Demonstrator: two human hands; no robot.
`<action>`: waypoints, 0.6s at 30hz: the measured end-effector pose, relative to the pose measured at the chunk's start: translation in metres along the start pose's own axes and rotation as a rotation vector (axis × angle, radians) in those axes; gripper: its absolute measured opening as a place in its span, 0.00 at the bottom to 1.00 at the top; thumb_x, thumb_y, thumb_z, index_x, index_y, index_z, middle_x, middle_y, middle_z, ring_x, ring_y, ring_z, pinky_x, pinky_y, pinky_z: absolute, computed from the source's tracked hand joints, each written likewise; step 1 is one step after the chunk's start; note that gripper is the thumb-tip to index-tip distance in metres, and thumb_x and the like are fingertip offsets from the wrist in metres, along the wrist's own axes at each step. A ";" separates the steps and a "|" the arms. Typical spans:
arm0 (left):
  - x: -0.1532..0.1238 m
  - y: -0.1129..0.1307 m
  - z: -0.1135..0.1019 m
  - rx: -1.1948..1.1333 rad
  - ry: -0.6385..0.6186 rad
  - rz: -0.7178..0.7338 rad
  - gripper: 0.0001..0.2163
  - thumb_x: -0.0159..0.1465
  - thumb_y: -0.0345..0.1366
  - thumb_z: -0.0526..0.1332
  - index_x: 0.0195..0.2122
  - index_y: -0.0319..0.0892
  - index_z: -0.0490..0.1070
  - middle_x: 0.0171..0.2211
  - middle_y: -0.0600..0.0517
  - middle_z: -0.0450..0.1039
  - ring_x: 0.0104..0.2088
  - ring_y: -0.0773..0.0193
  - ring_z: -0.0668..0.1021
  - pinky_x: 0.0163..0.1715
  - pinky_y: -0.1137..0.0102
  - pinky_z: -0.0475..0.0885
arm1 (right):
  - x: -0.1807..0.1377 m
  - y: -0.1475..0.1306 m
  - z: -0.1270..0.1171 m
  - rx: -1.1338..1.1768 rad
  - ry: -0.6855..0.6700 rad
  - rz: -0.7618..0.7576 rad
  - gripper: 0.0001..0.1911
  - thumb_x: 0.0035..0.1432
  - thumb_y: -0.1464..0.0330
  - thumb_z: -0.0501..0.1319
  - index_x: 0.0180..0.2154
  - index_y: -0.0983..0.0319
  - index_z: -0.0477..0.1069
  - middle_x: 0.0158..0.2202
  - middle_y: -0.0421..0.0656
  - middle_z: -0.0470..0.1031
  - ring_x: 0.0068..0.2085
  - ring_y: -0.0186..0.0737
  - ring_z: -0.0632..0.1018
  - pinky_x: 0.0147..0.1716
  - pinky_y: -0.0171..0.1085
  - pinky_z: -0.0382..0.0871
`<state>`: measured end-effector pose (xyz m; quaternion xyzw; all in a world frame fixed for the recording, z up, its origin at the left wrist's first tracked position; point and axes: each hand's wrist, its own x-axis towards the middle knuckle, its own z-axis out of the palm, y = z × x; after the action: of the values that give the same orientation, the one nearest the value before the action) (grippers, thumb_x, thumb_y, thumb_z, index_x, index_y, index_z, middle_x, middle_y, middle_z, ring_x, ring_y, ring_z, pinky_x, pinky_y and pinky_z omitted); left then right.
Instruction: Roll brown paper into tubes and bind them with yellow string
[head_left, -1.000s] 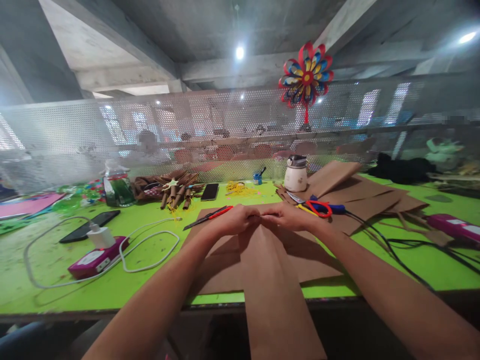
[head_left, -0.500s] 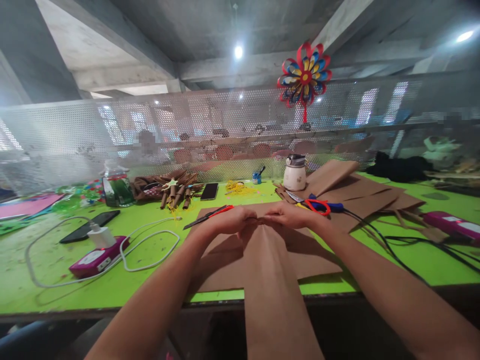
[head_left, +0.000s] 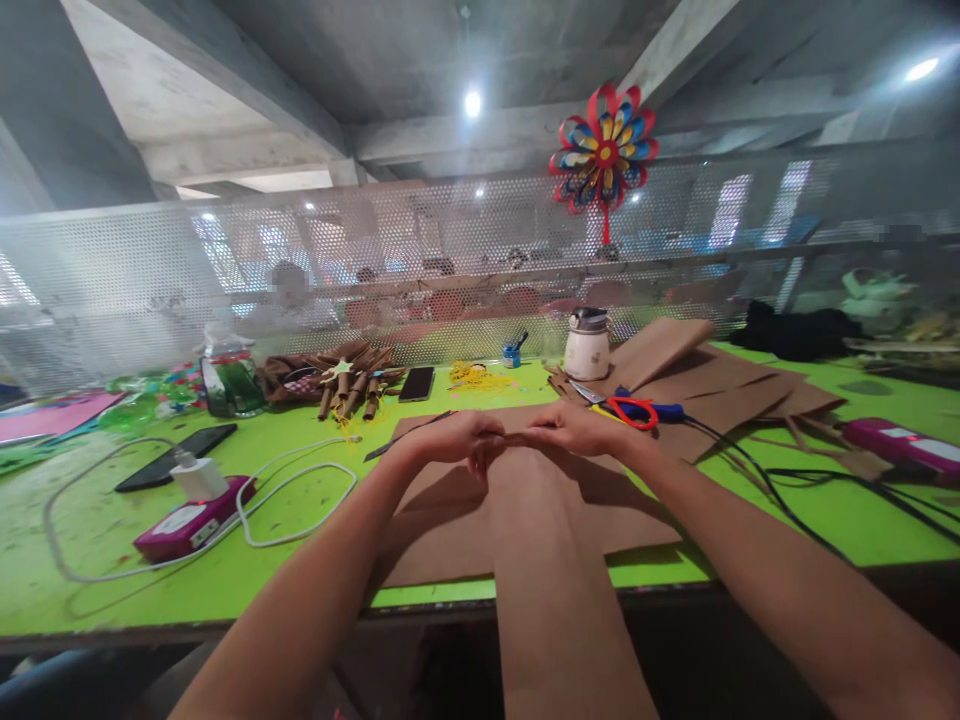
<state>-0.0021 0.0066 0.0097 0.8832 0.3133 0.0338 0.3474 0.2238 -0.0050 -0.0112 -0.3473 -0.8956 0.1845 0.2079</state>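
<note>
A long strip of brown paper (head_left: 555,560) runs from the table's middle over the front edge toward me. It lies on a wider brown paper sheet (head_left: 439,525). My left hand (head_left: 450,437) and my right hand (head_left: 574,428) meet at the strip's far end, fingers pinched together on the paper's top edge. Both hands are closed on that edge, fingertips nearly touching each other.
On the green table (head_left: 112,530): red-handled scissors (head_left: 626,408) and a stack of brown paper (head_left: 720,385) to the right, a white jar (head_left: 586,345), black cables (head_left: 810,490), a pink power bank (head_left: 191,520) with white cable, phones, rolled paper tubes (head_left: 349,385). A mesh screen (head_left: 375,260) stands behind.
Both hands stay pinched at the strip's far end. The strip's top has been pressed flatter against the sheet; the left fingers curl down a little more.
</note>
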 end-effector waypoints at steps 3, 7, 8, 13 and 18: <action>0.001 -0.007 -0.001 -0.064 -0.028 -0.017 0.12 0.66 0.41 0.51 0.28 0.41 0.61 0.19 0.53 0.73 0.23 0.66 0.77 0.24 0.74 0.67 | 0.000 0.001 -0.001 -0.010 -0.022 0.001 0.17 0.59 0.61 0.52 0.25 0.65 0.68 0.22 0.37 0.62 0.25 0.30 0.62 0.24 0.31 0.51; 0.000 -0.011 -0.002 -0.107 -0.063 -0.063 0.11 0.65 0.41 0.52 0.28 0.41 0.60 0.18 0.55 0.72 0.22 0.65 0.77 0.22 0.74 0.68 | 0.001 0.004 -0.002 -0.029 -0.053 0.007 0.16 0.59 0.62 0.52 0.25 0.65 0.68 0.21 0.38 0.64 0.24 0.30 0.63 0.23 0.31 0.52; 0.000 -0.012 -0.002 -0.125 -0.073 -0.075 0.12 0.65 0.41 0.52 0.28 0.41 0.59 0.17 0.55 0.71 0.21 0.65 0.77 0.22 0.74 0.68 | 0.001 0.006 -0.002 -0.015 -0.064 0.025 0.16 0.59 0.62 0.52 0.25 0.65 0.68 0.20 0.38 0.65 0.23 0.31 0.64 0.23 0.31 0.53; -0.001 -0.016 -0.004 -0.211 -0.138 -0.101 0.13 0.64 0.45 0.54 0.29 0.41 0.60 0.19 0.54 0.73 0.19 0.66 0.76 0.20 0.74 0.68 | -0.002 0.015 -0.003 0.116 -0.148 0.085 0.19 0.59 0.56 0.52 0.27 0.64 0.68 0.15 0.37 0.66 0.19 0.31 0.68 0.21 0.30 0.57; -0.002 -0.013 -0.005 -0.294 -0.181 -0.111 0.16 0.62 0.49 0.55 0.30 0.41 0.60 0.22 0.53 0.74 0.18 0.68 0.76 0.20 0.74 0.68 | -0.003 0.019 -0.005 0.305 -0.187 0.104 0.23 0.57 0.51 0.53 0.24 0.64 0.64 0.15 0.35 0.65 0.15 0.27 0.65 0.17 0.29 0.55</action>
<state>-0.0118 0.0158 0.0061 0.8038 0.3207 -0.0195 0.5006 0.2390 0.0069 -0.0172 -0.3389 -0.8536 0.3600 0.1641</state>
